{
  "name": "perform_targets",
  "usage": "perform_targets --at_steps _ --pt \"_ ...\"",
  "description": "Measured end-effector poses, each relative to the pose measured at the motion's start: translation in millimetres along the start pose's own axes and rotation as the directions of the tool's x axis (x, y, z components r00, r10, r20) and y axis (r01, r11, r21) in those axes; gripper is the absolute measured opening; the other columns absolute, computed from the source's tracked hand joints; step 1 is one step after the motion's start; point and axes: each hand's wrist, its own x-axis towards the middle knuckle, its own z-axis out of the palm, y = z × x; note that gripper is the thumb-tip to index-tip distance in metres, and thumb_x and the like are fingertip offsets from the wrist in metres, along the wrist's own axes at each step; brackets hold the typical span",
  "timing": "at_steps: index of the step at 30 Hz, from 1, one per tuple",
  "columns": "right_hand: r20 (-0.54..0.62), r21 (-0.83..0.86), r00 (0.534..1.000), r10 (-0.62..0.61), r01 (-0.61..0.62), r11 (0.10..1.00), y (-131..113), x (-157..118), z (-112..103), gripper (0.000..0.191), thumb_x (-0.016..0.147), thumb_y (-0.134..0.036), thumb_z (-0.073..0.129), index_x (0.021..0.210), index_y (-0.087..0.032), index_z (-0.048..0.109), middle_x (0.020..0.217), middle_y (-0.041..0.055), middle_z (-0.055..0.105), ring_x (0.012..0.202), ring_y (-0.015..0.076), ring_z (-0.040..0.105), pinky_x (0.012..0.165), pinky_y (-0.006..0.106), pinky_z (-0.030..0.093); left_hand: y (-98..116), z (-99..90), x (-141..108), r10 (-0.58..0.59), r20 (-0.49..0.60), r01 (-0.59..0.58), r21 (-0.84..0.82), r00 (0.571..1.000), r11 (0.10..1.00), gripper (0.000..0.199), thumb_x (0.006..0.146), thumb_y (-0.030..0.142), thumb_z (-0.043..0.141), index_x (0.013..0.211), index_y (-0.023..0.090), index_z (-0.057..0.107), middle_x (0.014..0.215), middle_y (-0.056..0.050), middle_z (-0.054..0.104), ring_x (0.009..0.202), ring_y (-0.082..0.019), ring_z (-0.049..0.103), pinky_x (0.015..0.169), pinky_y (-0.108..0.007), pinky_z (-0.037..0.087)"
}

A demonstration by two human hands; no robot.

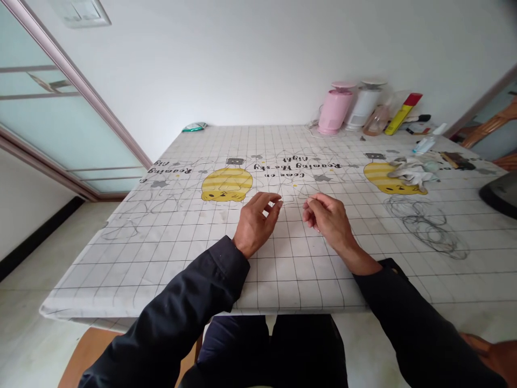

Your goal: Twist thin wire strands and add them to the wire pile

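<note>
My left hand (258,218) is over the middle of the checked tablecloth (169,269), its thumb and fingers curved with a gap between the tips. To its right, my right hand (328,215) has thumb and forefinger pressed together; what they pinch is too small to make out. Thin dark strands (161,196) lie in loose tangles on the cloth at the left and beyond my hands. A larger loose coil of thin strand (428,229) rests on the right part of the table.
A pink cylinder (335,113), a white cylinder (363,108) and a yellow-red box (403,114) stand by the wall. Nearer are a clear bottle (428,141), a crumpled white cloth (414,171) and a dark object (501,195) at the right edge. A green packet (194,127) lies far left.
</note>
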Motion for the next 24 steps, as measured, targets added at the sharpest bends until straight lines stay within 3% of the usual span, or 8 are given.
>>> perform_targets --at_steps 2,4,7,10,14,24 --pt "0.012 -0.001 1.000 -0.018 0.018 1.000 -0.6 -0.1 0.0 0.024 0.100 -0.035 0.061 0.083 -0.020 0.069 0.066 0.0032 0.070 0.051 0.0130 0.057 0.043 0.024 0.038 4.4 0.4 1.4 -0.169 0.014 0.169 -0.178 0.986 0.969 0.030 0.106 0.035 0.067 0.133 0.022 0.066 0.113 -0.007 0.073 0.075 -0.014 0.071 0.053 -0.023 0.055" --pt "0.023 0.006 0.999 -0.038 0.038 0.999 -0.5 -0.4 0.2 0.025 0.101 -0.036 0.061 0.085 -0.020 0.069 0.067 0.0032 0.070 0.051 0.0129 0.057 0.044 0.024 0.039 9.6 -0.1 3.2 -0.324 0.066 0.326 -0.348 0.944 0.879 0.046 0.101 0.034 0.073 0.143 0.020 0.058 0.113 -0.009 0.074 0.073 -0.016 0.073 0.049 -0.024 0.056" --pt "0.035 0.021 0.998 -0.051 0.050 0.999 0.2 -0.9 0.4 0.026 0.103 -0.039 0.062 0.087 -0.020 0.070 0.068 0.0033 0.070 0.052 0.0130 0.058 0.044 0.024 0.039 15.4 -3.9 6.8 -0.445 0.191 0.476 -0.515 0.875 0.713 0.044 0.098 0.035 0.077 0.134 0.015 0.063 0.115 -0.015 0.077 0.078 -0.019 0.076 0.050 -0.026 0.059" --pt "0.046 0.035 0.998 -0.040 0.038 0.999 0.2 -1.7 1.0 0.026 0.104 -0.040 0.062 0.088 -0.020 0.070 0.069 0.0031 0.070 0.053 0.0131 0.058 0.044 0.024 0.038 16.5 -8.3 9.5 -0.451 0.273 0.517 -0.602 0.850 0.609 0.035 0.099 0.042 0.078 0.119 0.013 0.074 0.122 -0.018 0.079 0.089 -0.021 0.076 0.056 -0.026 0.061" --pt "0.057 0.050 0.998 -0.041 0.038 0.998 0.0 -2.8 2.0 0.027 0.105 -0.042 0.063 0.089 -0.020 0.070 0.069 0.0028 0.069 0.053 0.0130 0.058 0.043 0.024 0.038 14.2 -9.5 10.3 -0.424 0.296 0.503 -0.661 0.856 0.556 0.037 0.098 0.046 0.079 0.117 0.015 0.079 0.124 -0.017 0.079 0.096 -0.022 0.075 0.060 -0.027 0.062" --pt "0.051 0.066 0.995 -0.091 0.088 0.994 5.2 -1.5 1.7 0.033 0.106 -0.050 0.066 0.092 -0.021 0.072 0.070 0.0028 0.069 0.053 0.0131 0.058 0.043 0.024 0.038 14.5 -7.3 8.3 -0.406 0.347 0.531 -0.634 0.845 0.562 0.035 0.098 0.049 0.078 0.106 0.015 0.075 0.107 -0.015 0.083 0.091 -0.022 0.074 0.067 -0.031 0.062"
